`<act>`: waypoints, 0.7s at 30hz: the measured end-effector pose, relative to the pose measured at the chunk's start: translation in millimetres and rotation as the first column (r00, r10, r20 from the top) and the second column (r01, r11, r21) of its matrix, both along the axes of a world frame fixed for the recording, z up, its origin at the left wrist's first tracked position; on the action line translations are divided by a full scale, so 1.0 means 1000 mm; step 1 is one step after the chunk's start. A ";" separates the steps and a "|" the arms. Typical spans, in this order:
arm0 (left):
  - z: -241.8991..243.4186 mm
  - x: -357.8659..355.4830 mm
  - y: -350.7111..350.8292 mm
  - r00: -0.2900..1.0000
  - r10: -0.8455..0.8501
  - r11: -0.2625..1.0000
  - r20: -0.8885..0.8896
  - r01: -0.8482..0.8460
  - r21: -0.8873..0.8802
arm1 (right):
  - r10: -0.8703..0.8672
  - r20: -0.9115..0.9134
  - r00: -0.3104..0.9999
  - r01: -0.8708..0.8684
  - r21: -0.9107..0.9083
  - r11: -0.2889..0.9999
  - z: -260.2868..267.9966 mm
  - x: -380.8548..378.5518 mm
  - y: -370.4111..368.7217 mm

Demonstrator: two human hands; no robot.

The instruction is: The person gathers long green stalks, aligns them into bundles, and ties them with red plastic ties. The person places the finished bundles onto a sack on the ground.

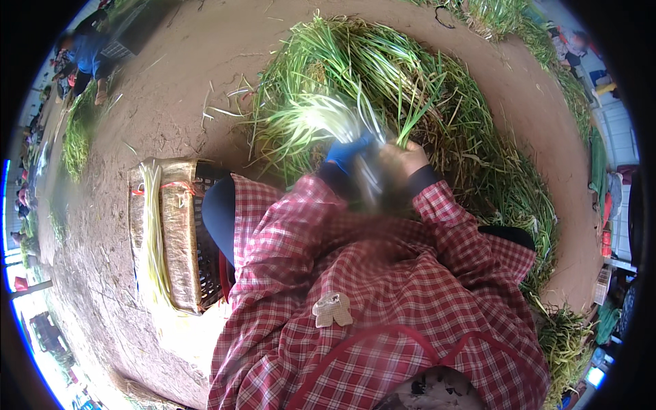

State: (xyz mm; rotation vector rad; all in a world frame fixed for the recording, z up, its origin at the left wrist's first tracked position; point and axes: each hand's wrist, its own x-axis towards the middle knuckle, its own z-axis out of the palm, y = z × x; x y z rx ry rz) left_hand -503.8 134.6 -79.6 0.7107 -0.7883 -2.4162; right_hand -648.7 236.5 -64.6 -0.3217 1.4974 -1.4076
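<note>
My left hand, in a blue glove, grips a bundle of pale leafy stalks whose tips fan out to the left. Close beside it, my bare right hand holds a few green stalks that point upward. Blur hides the lower ends of the stalks between the two hands. Before me on the ground, both hands are over the near side of a large heap of long green leafy stalks. Brown, dry-looking matter shows along the heap's inner side.
A cloth-covered plastic crate stands by my left knee, with a row of pale trimmed stalks on top. People sit farther off, one in blue at upper left. More greens lie at lower right.
</note>
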 end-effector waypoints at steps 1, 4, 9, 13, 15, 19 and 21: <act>-0.005 -0.002 0.003 0.999 -0.045 0.999 -0.018 0.045 -0.026 | 0.006 0.091 0.996 -0.004 -0.026 1.000 -0.005 0.000 0.001; -0.015 -0.010 0.005 0.977 0.040 0.997 0.208 -0.024 -0.078 | 0.067 0.247 0.967 -0.031 -0.147 0.989 -0.027 0.000 0.001; 0.006 -0.008 0.004 0.970 0.120 0.991 0.212 -0.103 -0.090 | -0.020 0.230 0.973 0.045 -0.103 0.994 -0.046 -0.004 0.003; 0.025 -0.001 0.005 0.994 0.054 0.971 0.090 -0.073 0.229 | -0.034 0.327 0.944 0.069 -0.096 0.993 -0.037 -0.008 -0.001; 0.020 -0.004 0.006 0.981 0.034 0.997 0.193 -0.046 0.059 | -0.038 0.360 0.932 0.060 -0.049 0.997 -0.031 -0.009 -0.007; -0.011 -0.019 0.006 0.959 0.079 0.988 0.271 -0.039 -0.150 | 0.008 0.080 0.997 -0.001 -0.094 0.996 -0.027 -0.009 -0.022; -0.022 -0.021 0.004 0.946 0.109 0.969 0.307 -0.032 -0.244 | -0.065 0.144 0.987 0.073 -0.046 0.996 -0.028 -0.008 -0.026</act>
